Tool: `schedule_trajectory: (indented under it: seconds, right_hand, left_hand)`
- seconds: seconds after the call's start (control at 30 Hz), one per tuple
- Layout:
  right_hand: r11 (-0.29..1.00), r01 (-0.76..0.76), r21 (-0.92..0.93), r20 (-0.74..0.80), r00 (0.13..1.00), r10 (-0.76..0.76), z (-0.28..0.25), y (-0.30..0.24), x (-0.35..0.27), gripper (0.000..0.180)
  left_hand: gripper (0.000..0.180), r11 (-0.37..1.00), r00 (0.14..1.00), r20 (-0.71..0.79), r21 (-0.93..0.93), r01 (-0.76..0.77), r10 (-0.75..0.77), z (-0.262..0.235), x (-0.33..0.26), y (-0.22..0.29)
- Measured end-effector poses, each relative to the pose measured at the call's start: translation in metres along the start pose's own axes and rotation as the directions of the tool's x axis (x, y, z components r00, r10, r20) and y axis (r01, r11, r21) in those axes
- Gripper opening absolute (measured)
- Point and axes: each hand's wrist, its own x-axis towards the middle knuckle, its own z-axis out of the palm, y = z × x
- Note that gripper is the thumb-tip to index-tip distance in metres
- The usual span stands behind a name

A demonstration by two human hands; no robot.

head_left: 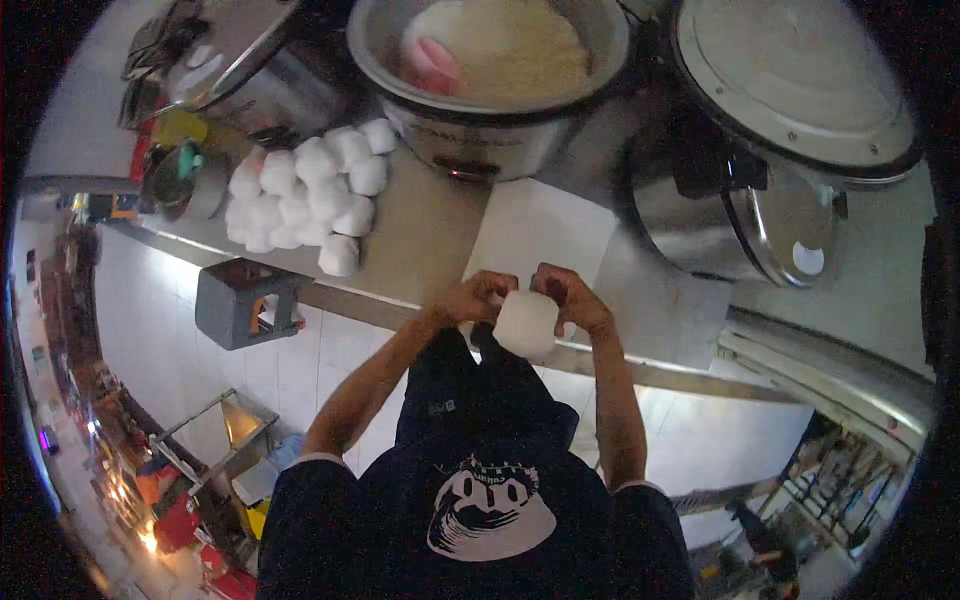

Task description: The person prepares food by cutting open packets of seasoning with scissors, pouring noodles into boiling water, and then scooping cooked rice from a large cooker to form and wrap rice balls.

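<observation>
Between my two hands hangs a rounded white packet (527, 325), held over the counter's front edge. The fingers of my left hand (480, 297) are closed on its upper left side. My right hand (572, 298) pinches its upper right side. Just beyond my hands, a white sheet (548, 225) lies flat on the metal counter. Past the sheet stands a large silver rice cooker (450, 135), uncovered, with white rice (530, 50) and a pink cup (433, 65) inside. Several similar white packets (300, 195) are heaped on the counter to the left.
A second silver cooker (700, 220) stands at the right, with a broad round lid (790, 70) above it. Another pot (290, 95) is at the far left, near a container with a green-handled item (188, 170). A grey stool (245, 300) is below the counter's left part.
</observation>
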Motion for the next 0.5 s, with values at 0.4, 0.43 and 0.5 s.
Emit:
schedule_trajectory:
  seconds: [0.4, 0.43, 0.5]
  right_hand:
    - [0.775, -0.076, -0.627, -0.474, 0.827, -0.303, 0.158, -0.026, 0.038, 0.055]
    - [0.93, -0.1, -0.354, -0.609, 0.779, -0.148, 0.171, -0.022, 0.047, 0.061]
    - [0.95, -0.061, -0.308, -0.584, 0.8, -0.138, 0.177, -0.024, 0.063, 0.055]
  left_hand:
    - [0.026, 0.972, 0.694, -0.718, 0.198, 0.125, 0.057, 0.009, -0.1, 0.047]
    - [0.026, 0.972, 0.685, -0.725, 0.199, 0.121, 0.064, 0.006, -0.103, 0.05]
    - [0.022, 0.97, 0.666, -0.741, 0.097, 0.224, -0.08, -0.002, -0.111, 0.056]
